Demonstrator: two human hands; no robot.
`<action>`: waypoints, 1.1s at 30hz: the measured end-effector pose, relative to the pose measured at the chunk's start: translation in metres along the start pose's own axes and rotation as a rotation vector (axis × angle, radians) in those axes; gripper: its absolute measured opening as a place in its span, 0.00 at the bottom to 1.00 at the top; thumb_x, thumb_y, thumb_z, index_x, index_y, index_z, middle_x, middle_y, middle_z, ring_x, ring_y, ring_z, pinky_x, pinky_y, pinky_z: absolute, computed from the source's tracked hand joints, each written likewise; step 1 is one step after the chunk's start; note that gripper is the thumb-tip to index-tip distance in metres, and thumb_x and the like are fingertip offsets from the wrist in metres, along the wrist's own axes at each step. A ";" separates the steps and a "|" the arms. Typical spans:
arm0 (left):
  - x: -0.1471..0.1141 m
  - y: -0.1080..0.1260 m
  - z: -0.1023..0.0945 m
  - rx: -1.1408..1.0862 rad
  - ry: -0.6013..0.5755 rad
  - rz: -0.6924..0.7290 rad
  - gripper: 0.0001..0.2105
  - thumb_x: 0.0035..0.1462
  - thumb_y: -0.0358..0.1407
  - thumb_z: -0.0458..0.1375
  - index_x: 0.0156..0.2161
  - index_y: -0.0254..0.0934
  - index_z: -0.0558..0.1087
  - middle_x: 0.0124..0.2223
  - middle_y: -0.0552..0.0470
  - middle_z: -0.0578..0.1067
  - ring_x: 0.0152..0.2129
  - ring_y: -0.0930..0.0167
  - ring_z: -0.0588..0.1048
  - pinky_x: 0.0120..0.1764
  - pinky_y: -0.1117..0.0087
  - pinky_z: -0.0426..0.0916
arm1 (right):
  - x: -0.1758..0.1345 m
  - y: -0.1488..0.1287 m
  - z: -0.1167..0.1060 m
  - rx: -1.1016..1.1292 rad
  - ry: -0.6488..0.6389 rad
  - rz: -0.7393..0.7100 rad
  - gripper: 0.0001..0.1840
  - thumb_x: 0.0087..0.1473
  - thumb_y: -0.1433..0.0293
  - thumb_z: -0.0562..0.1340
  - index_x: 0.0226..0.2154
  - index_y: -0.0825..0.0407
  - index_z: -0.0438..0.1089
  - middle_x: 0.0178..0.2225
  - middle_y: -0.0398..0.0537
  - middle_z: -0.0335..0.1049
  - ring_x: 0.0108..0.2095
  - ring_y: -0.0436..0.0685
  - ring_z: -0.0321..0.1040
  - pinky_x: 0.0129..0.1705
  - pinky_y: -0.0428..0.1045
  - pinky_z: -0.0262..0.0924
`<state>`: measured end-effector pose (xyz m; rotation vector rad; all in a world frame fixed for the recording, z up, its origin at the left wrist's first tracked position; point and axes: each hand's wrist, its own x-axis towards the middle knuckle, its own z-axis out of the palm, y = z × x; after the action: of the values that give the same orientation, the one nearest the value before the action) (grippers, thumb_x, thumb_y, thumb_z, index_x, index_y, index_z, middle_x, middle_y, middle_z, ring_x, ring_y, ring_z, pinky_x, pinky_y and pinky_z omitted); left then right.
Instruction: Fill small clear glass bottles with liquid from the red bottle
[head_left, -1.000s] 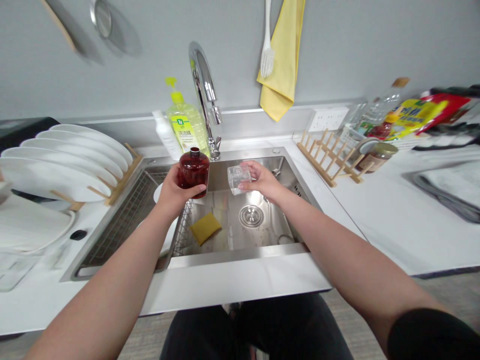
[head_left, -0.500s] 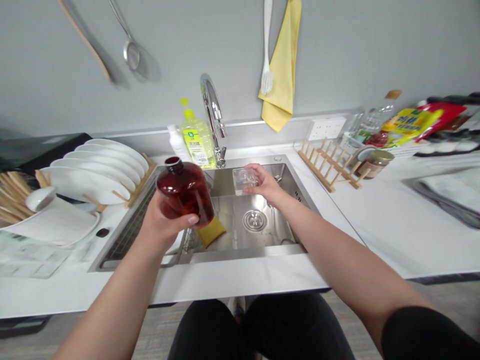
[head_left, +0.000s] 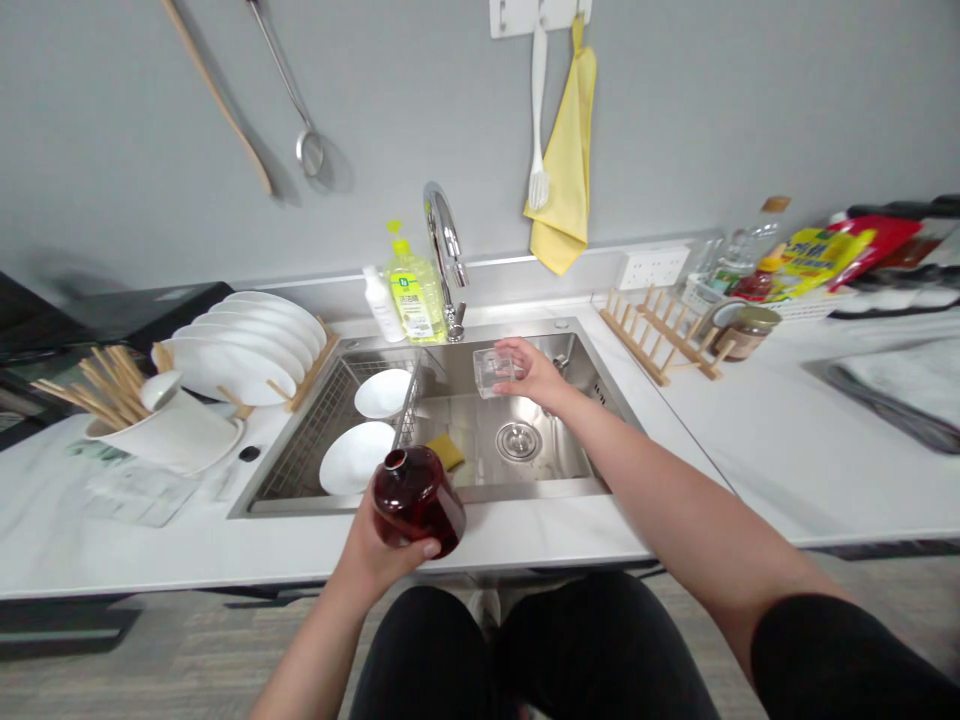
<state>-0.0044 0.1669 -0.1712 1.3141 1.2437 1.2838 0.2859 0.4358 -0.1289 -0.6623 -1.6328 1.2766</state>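
Note:
My left hand [head_left: 375,550] is wrapped around a dark red-brown bottle [head_left: 420,500] with an uncapped neck, tilted slightly, over the sink's front rim. In my right hand [head_left: 532,372] is a small clear square container [head_left: 492,373], held by its side above the steel sink [head_left: 480,430]. A yellow sponge or cloth [head_left: 446,452] lies in the basin behind the bottle. Left of it, a wire basket [head_left: 300,440] holds two white bowls [head_left: 358,458]. The chrome faucet [head_left: 442,240] stands behind the basin.
A yellow-green dish soap bottle [head_left: 416,295] and a white bottle [head_left: 383,305] stand behind the sink. At left are racked white plates [head_left: 225,365] and a white chopstick holder [head_left: 169,430]. A wooden rack [head_left: 667,335] and jar [head_left: 750,335] sit at right.
My left hand has brought the bottle down and toward me, from over the basin to the front rim. My right hand still holds the clear container over the sink. The view has shifted left.

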 end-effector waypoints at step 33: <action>0.003 0.028 0.027 0.077 -0.291 0.137 0.53 0.41 0.48 0.84 0.71 0.40 0.70 0.68 0.34 0.79 0.66 0.43 0.79 0.70 0.40 0.71 | -0.308 -0.157 -0.004 -0.094 0.524 0.078 0.43 0.36 0.54 0.89 0.52 0.40 0.76 0.52 0.50 0.82 0.50 0.69 0.82 0.53 0.65 0.81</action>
<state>0.0239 0.1680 -0.1447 1.6008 1.0213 1.0980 0.4393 0.1292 -0.0852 -1.0296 -1.2449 0.9744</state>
